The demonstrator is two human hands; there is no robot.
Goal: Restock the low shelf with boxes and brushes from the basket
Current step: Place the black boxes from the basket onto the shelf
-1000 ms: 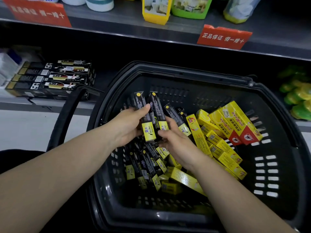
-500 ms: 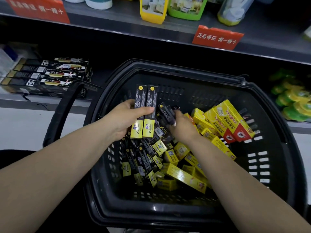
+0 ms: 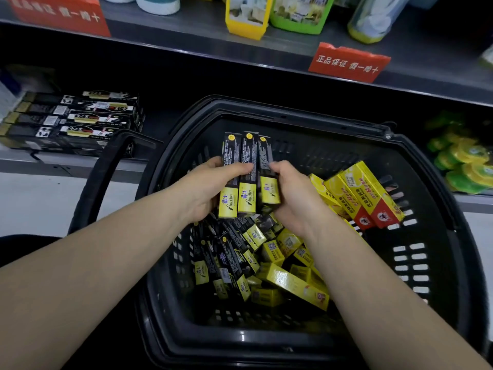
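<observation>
The black plastic basket point(image 3: 290, 106) stands in front of the low shelf point(image 3: 66, 162), its handle point(image 3: 104, 177) folded down over the left rim. It holds a loose heap. Slim black-and-yellow boxes point(image 3: 229, 260) lie criss-crossed against the left wall, short yellow boxes point(image 3: 290, 284) are piled in the middle and towards the near wall, and longer yellow-and-red boxes point(image 3: 365, 193) lean against the right wall. Above the heap, near the middle of the basket, both hands hold three black-and-yellow boxes point(image 3: 248, 148) pressed side by side into one flat row. The left hand point(image 3: 202, 188) grips the two left boxes, its thumb laid across their faces, while its fingers are hidden underneath. The right hand point(image 3: 290, 193) is curled round the outer edge of the third box, covering part of its face. The long axes of the three boxes run from the near rim towards the far rim, with the yellow ends nearest the person. Their black ends, each with a yellow dot, point at the shelf. What the boxes contain cannot be told. On the low shelf, left of the basket, a stack of long black boxes point(image 3: 77, 121) lies flat with its long side along the shelf edge. The shelf's left end is blurred. Green-and-yellow packs point(image 3: 464, 161) at the right are too soft to identify and are cut off by the frame.
</observation>
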